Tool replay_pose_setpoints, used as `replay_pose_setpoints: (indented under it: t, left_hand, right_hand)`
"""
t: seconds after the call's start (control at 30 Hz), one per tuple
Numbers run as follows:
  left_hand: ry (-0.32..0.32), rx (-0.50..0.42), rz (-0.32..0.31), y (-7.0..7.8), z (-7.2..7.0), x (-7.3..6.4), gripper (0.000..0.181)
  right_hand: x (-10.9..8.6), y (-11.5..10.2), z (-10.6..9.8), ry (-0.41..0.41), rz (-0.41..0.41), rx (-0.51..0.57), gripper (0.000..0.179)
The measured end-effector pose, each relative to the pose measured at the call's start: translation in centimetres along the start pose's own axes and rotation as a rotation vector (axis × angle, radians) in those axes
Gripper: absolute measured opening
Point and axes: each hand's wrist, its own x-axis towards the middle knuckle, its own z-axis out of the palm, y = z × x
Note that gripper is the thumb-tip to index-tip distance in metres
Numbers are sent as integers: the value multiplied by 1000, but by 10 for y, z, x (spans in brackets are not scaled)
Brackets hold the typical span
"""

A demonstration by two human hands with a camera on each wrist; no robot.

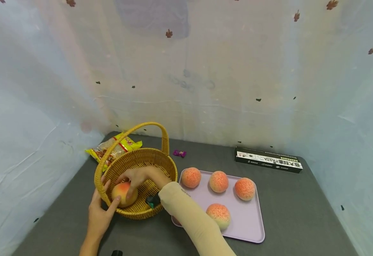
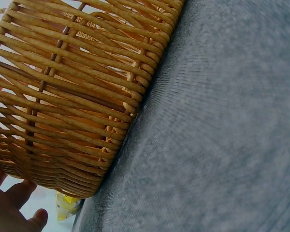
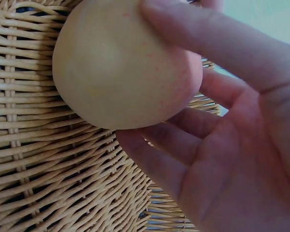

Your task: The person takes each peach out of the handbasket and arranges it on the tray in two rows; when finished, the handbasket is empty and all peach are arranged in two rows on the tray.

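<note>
My right hand [image 1: 135,179] is inside the yellow wicker basket [image 1: 156,158], fingers and thumb curled round a peach [image 1: 127,199]. In the right wrist view the peach [image 3: 116,67] is pale with a pink blush, and the thumb lies across its top side. The woven wall [image 3: 19,159] of the basket is close beside it. My left hand [image 1: 99,215] grips the basket's near left rim, thumb over the edge and fingers outside, below the handle [image 1: 151,124]. In the left wrist view, fingertips of the left hand [image 2: 14,203] are by the outer weave [image 2: 77,96].
Right of the basket is a lilac tray [image 1: 244,217] with several peaches [image 1: 219,181], one mostly hidden by my right sleeve [image 1: 193,217]. Behind stand a yellow snack bag [image 1: 127,144], a purple-wrapped candy [image 1: 179,153] and a black-and-white pasta box [image 1: 268,160].
</note>
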Motion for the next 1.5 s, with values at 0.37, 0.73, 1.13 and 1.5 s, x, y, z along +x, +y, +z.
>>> replay_pose_setpoints:
  t: [0.37, 0.73, 1.13, 1.5]
  left_hand:
    - [-4, -14, 14, 0, 3, 1, 67]
    - [-15, -8, 0, 4, 5, -1, 66]
    - [-17, -3, -27, 4, 5, 0, 70]
    - [-11, -10, -41, 0, 0, 0, 69]
  right_hand:
    - [-3, 4, -1, 4, -42, 70, 71]
    - [-14, 4, -4, 76, -32, 63, 70]
    - [-53, 9, -25, 141, -50, 54, 68]
    - [-110, 30, -32, 268, -85, 160, 68]
